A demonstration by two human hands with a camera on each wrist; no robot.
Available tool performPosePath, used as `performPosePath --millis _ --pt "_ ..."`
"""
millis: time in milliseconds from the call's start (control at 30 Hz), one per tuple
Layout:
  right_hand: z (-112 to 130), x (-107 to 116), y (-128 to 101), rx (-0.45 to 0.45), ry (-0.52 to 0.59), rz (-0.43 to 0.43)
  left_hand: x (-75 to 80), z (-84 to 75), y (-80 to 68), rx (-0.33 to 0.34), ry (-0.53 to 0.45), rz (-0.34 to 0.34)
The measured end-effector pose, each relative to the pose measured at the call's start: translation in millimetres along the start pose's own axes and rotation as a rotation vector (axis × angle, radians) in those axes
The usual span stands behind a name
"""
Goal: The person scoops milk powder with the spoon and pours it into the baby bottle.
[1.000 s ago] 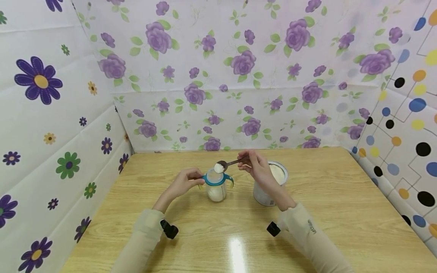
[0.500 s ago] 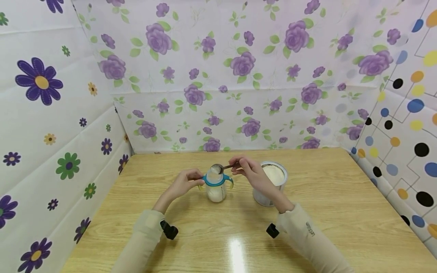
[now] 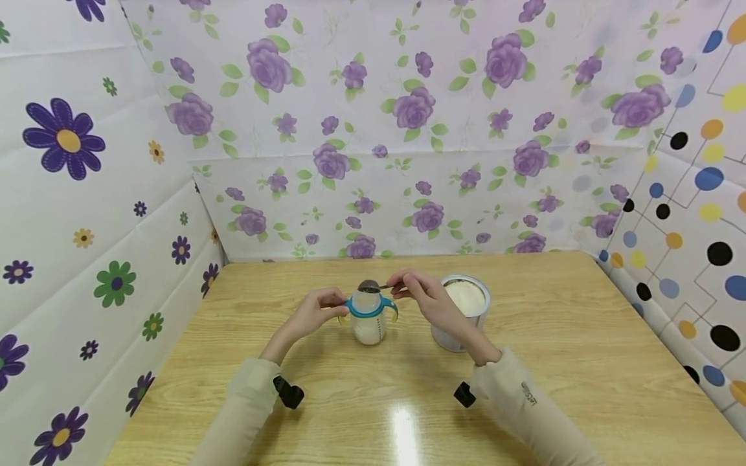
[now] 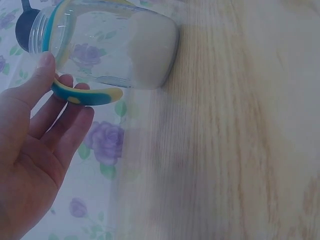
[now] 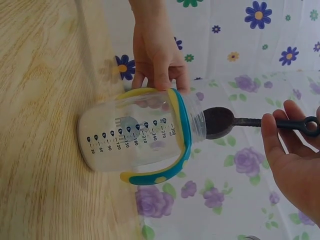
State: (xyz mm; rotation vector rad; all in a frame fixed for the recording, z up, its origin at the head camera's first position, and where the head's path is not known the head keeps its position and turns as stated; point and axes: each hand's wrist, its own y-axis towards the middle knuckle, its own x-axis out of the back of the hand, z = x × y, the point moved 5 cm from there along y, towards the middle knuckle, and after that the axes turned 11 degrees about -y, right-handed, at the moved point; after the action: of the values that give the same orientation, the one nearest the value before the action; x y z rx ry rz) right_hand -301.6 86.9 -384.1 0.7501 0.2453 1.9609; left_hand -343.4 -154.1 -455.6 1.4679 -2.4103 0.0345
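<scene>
A clear baby bottle (image 3: 368, 318) with a blue collar and side handles stands on the wooden table (image 3: 559, 362), with white powder in its bottom. My left hand (image 3: 334, 309) grips its left handle (image 4: 87, 96), thumb on the collar. My right hand (image 3: 403, 285) pinches the thin handle of a dark scoop (image 3: 370, 285), which lies turned over right at the bottle's open mouth. In the right wrist view the scoop (image 5: 220, 121) touches the rim of the bottle (image 5: 135, 137), and no powder shows on it.
An open tin (image 3: 463, 309) of white powder stands just right of the bottle, behind my right wrist. Flowered panels (image 3: 373, 142) wall in the table at the back and both sides. Bare tabletop lies in front of and to the right of the tin.
The scoop, heaped with white powder a second ago, has moved down and left to the bottle mouth and turned over. The left hand and bottle stay put.
</scene>
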Motion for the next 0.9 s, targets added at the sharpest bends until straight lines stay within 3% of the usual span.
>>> performPosePath --millis 500,667,900 --pt "2 3 -3 0.028 0.031 -0.005 -0.4 -2.4 -1.2 0.002 -0.005 0.006" --pt "-1 7 -3 -0.009 0.059 -0.059 -0.6 -2.7 -1.2 0.006 -0.022 0.015" --pt "-10 17 -5 -0.075 0.21 -0.189 -0.8 -3.6 -1.0 0.002 0.003 0.004"
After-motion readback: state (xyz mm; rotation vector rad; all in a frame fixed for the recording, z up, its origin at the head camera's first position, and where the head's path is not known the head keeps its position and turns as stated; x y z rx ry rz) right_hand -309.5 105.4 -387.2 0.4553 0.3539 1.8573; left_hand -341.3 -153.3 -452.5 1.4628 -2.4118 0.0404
